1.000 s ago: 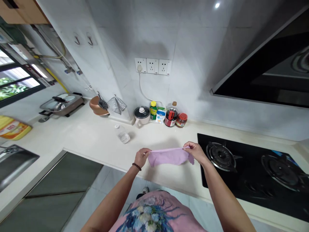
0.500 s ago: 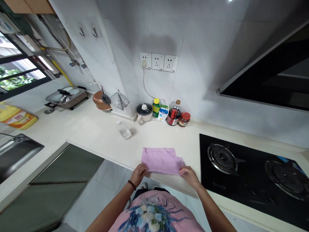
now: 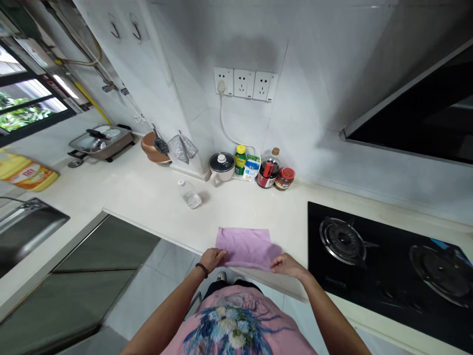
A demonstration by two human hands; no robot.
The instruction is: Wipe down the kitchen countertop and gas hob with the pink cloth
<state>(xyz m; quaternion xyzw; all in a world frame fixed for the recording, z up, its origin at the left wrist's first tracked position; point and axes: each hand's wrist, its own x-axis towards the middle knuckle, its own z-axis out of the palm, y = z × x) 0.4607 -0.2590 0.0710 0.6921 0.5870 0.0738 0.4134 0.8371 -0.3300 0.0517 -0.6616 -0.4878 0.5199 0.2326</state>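
A pink cloth (image 3: pixel 244 245) lies spread flat on the white counter (image 3: pixel 155 202) close to its front edge. My left hand (image 3: pixel 212 258) pinches the cloth's near left corner, fingers closed on it. My right hand (image 3: pixel 286 264) grips the near right corner the same way. Both hands sit at the counter's edge, just in front of my body.
A black gas hob (image 3: pixel 388 256) lies right of the cloth. At the wall stand a small lidded pot (image 3: pixel 220 165), bottles and jars (image 3: pixel 271 172). A clear bottle (image 3: pixel 189 193) lies on the counter. Far left are an electric pan (image 3: pixel 101 142), a sink (image 3: pixel 22 231) and an oil bottle (image 3: pixel 27 173).
The cloth was held up stretched between both hands; now it lies flat on the counter. Both hands have drawn back to its near corners.
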